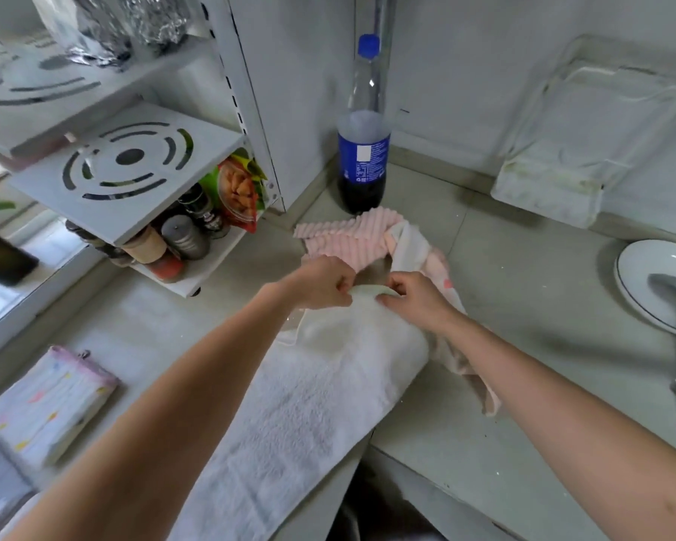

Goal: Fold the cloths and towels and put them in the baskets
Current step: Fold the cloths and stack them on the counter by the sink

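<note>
White terry towel stretches lengthwise across the pale bench, its long axis running from the near edge by your body, where it hangs over, up and away toward the far corner. Your left hand and right hand meet at its far end, fingers curled, each pinching the pale green hem between them, knuckles almost touching. Just beyond your hands lies a pink ribbed cloth, crumpled, and to its right a peach-and-white cloth trails down under your right wrist toward the bench's front edge. A folded white cloth with pink trim sits flat at the near left, well apart from the towel. Behind the pink cloth a cola bottle with a blue cap stands upright in the corner against the wall. To the left, a white shelf rack holds spice jars and a snack packet, close to the towel's far left side. To the right, bare bench lies open as far as a white bowl at the edge of view; a clear plastic sheet hangs on the wall above. The bench front drops away just right of the towel.
</note>
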A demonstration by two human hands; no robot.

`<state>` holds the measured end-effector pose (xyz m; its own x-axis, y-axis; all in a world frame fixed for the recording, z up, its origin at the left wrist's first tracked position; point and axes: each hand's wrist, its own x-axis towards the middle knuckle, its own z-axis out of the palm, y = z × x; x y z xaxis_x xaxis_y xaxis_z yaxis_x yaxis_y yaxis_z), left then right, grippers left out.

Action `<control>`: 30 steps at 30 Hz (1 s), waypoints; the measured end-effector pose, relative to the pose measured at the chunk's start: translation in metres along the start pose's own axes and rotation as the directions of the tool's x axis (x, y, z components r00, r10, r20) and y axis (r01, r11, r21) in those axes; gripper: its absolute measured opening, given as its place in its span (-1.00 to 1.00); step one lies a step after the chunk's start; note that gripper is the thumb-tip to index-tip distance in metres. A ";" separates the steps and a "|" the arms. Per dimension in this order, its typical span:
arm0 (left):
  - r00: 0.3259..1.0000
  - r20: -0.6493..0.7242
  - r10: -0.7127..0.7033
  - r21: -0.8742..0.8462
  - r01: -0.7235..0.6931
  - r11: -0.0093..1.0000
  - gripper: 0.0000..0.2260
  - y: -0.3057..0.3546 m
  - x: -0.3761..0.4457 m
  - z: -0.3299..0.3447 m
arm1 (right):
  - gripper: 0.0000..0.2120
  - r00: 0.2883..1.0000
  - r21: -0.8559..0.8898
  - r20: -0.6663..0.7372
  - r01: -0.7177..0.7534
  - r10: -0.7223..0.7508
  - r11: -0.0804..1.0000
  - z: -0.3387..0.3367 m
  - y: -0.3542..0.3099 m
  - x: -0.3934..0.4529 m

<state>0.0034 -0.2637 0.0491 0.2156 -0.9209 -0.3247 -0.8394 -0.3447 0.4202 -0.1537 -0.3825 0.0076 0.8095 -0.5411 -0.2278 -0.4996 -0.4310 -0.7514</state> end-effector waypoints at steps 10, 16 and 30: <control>0.956 -0.253 -0.149 -0.001 0.154 0.988 -0.81 -0.007 0.026 -0.018 | -0.91 0.983 -0.121 0.018 -0.182 0.185 0.976 -0.030 0.015 0.007; 0.930 -0.352 -0.103 -0.027 0.100 0.995 -0.83 0.002 0.033 -0.025 | -0.88 0.890 -0.185 -0.442 -0.211 0.110 0.960 -0.056 0.008 0.002; 0.871 -0.441 -0.216 -0.096 0.193 0.976 -0.89 -0.081 -0.124 0.023 | -0.96 0.964 -0.070 0.131 0.242 -0.232 0.968 0.075 -0.046 -0.069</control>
<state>0.0334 -0.1173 0.0353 0.5892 -0.8080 0.0005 -0.7299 -0.5320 0.4293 -0.1631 -0.2716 0.0119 0.9365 -0.3268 -0.1269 -0.3091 -0.5989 -0.7387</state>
